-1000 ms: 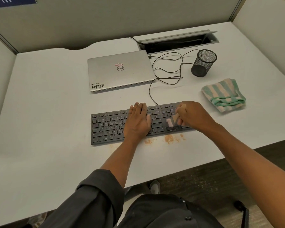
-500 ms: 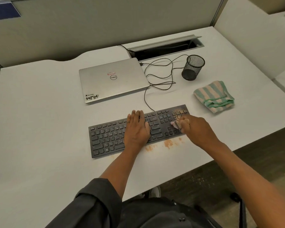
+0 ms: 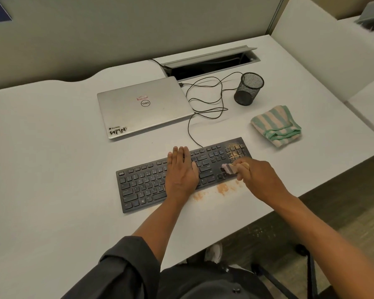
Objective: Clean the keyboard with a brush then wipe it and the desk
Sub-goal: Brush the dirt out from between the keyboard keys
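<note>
A black keyboard (image 3: 143, 184) lies slanted on the white desk (image 3: 52, 169). My left hand (image 3: 180, 171) rests flat on its middle keys, fingers straight. My right hand (image 3: 257, 178) grips a small brush (image 3: 228, 168) whose pale bristles touch the keys near the keyboard's right end. Orange-brown crumbs dust the number pad (image 3: 234, 149). More orange dust (image 3: 221, 188) lies on the desk just in front of the keyboard. A green and white striped cloth (image 3: 275, 125) sits folded to the right of the keyboard, apart from both hands.
A closed silver laptop (image 3: 143, 106) lies behind the keyboard, with a black cable (image 3: 205, 104) looping beside it. A black mesh pen cup (image 3: 248, 88) stands at the back right, near an open cable tray (image 3: 209, 63). The desk's front edge runs close to my right wrist.
My right hand has drawn the brush toward the keyboard's front edge, uncovering the crumb-dusted number pad. My left hand stays flat on the keys. The camera view has shifted.
</note>
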Action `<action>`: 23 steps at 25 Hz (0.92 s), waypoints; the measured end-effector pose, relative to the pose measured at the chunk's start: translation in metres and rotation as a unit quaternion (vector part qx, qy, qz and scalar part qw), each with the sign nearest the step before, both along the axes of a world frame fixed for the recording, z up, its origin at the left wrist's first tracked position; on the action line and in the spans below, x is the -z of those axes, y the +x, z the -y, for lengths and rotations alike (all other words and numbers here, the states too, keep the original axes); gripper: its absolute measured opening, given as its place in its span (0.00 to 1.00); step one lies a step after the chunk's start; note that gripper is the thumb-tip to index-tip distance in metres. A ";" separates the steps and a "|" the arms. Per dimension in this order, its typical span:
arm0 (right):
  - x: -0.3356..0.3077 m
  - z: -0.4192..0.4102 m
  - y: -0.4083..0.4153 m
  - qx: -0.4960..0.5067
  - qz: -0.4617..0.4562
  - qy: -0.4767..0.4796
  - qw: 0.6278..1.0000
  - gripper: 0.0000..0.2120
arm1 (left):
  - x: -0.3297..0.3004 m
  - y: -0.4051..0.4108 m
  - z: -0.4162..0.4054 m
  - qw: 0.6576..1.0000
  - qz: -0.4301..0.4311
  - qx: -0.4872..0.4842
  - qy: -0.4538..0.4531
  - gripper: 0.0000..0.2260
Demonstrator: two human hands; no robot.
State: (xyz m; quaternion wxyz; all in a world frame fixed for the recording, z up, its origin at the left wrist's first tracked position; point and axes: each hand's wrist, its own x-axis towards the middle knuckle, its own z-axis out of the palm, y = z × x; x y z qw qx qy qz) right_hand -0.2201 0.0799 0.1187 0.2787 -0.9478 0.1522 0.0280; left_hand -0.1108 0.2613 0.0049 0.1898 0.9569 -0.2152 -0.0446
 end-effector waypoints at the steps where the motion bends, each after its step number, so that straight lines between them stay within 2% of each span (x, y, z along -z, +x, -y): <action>1: 0.000 -0.001 0.001 0.008 0.006 0.007 1.000 0.13 | 0.000 0.000 0.000 1.000 0.000 0.000 0.001 0.28; 4: -0.001 -0.005 0.005 -0.003 -0.021 0.026 0.999 0.13 | -0.001 0.000 0.000 1.000 0.003 0.000 0.003 0.28; 10: 0.002 0.005 0.008 0.002 -0.010 0.068 0.998 0.14 | -0.001 -0.002 0.001 1.000 0.002 -0.005 0.007 0.28; 13: -0.001 0.022 0.008 0.012 0.006 -0.014 1.000 0.17 | -0.002 -0.001 0.001 1.000 -0.005 -0.008 0.010 0.28; 14: -0.001 0.028 0.010 0.019 0.019 -0.011 1.000 0.16 | -0.003 -0.002 0.001 1.000 -0.006 -0.010 0.011 0.27; 19: 0.008 0.037 0.012 -0.036 0.020 0.053 0.998 0.12 | -0.009 -0.004 0.009 0.999 -0.017 -0.034 0.013 0.27; 23: 0.003 0.059 0.017 0.023 0.025 0.085 0.996 0.12 | -0.009 -0.005 0.025 0.999 -0.022 -0.042 0.005 0.26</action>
